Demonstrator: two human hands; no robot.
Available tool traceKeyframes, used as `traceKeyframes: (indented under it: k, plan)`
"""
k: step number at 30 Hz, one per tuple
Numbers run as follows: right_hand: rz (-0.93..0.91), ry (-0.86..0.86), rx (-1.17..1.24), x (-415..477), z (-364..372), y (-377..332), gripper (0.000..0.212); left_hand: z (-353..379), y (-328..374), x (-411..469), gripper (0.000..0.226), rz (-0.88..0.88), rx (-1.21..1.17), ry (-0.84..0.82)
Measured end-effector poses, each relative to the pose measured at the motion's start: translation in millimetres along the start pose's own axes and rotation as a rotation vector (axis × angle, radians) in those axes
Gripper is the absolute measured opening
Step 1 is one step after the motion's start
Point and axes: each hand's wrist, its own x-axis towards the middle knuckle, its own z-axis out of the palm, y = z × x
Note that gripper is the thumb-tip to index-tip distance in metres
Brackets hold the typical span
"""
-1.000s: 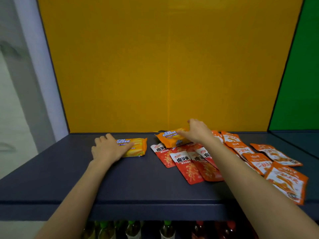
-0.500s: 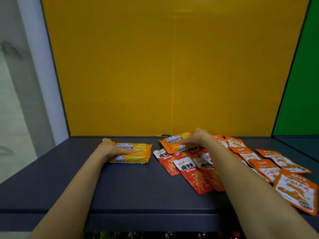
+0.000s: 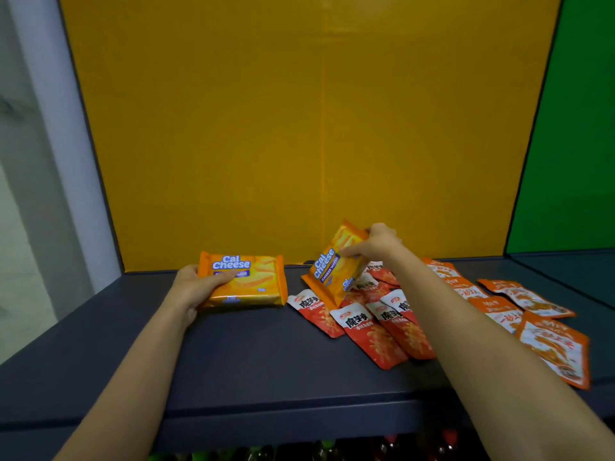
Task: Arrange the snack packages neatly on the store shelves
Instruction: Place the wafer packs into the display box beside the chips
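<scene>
Two orange Cal Cheese wafer packs are in my hands above the dark blue shelf point(image 3: 233, 361). My left hand point(image 3: 194, 287) grips the left Cal Cheese pack point(image 3: 248, 282) by its left end, tilted up toward me near the back wall. My right hand point(image 3: 374, 244) pinches the second Cal Cheese pack point(image 3: 334, 266) at its top, lifting it on end over the red packets. Several red snack packets point(image 3: 369, 331) lie fanned under my right forearm. Several orange snack packets point(image 3: 529, 311) lie scattered to the right.
A yellow back panel point(image 3: 299, 128) closes the shelf behind, with a green panel point(image 3: 572, 128) at the right and a white post point(image 3: 50, 128) at the left. Bottle caps point(image 3: 326, 449) show on the level below the shelf's front edge.
Both hands have lifted their Cal Cheese packs off the shelf: the left pack now tilts up facing me, and the right pack has been raised on end above the red packets.
</scene>
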Motion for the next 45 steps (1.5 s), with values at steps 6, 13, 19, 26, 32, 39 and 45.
traceKeyframes:
  k: [6,13,19,26,32,39,45]
  plan:
    - [-0.029,0.126,0.614,-25,-46,44,0.019,41,33,-15,0.028,0.114,-0.158,-0.073]
    - [0.108,0.239,0.87,-83,-144,139,0.011,164,65,-78,0.019,0.164,-0.201,-0.34]
    - [0.257,0.396,0.852,-127,-235,250,0.013,290,73,-135,0.016,0.197,-0.142,-0.544]
    - [0.359,0.493,0.774,-170,-353,368,0.015,442,87,-222,0.016,0.139,-0.215,-0.696]
    - [0.409,0.557,0.735,-196,-434,453,0.016,554,89,-288,0.023,0.128,-0.242,-0.777]
    - [0.463,0.634,0.765,-194,-506,530,0.022,661,100,-332,0.046,0.1,-0.21,-0.81]
    - [0.405,0.697,0.763,-167,-565,591,0.027,762,126,-351,0.018,0.157,-0.228,-0.829]
